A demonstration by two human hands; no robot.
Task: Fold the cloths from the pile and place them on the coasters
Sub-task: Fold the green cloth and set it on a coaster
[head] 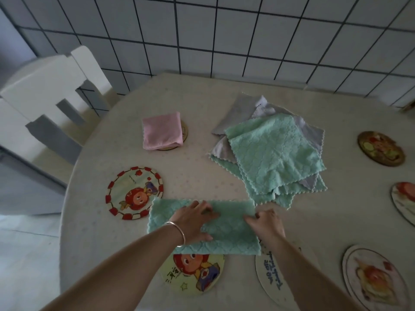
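A green cloth [226, 232] lies folded into a long strip near the table's front. My left hand [194, 222] presses flat on its middle, fingers spread. My right hand [266, 223] pinches the strip's right end. Behind it sits the pile [274, 151] of green and grey cloths. A folded pink cloth [162, 131] rests on a coaster [184, 131] at the back left. A red-bordered cartoon coaster [132, 191] lies bare left of the strip. Another cartoon coaster [195, 273] is partly under the strip's front edge.
More coasters lie around: a white one with writing [270, 279] under my right arm, and three picture coasters at the right [380, 148], [404, 203], [375, 279]. A white chair [51, 86] stands at the left. A tiled wall [224, 30] backs the table [197, 171].
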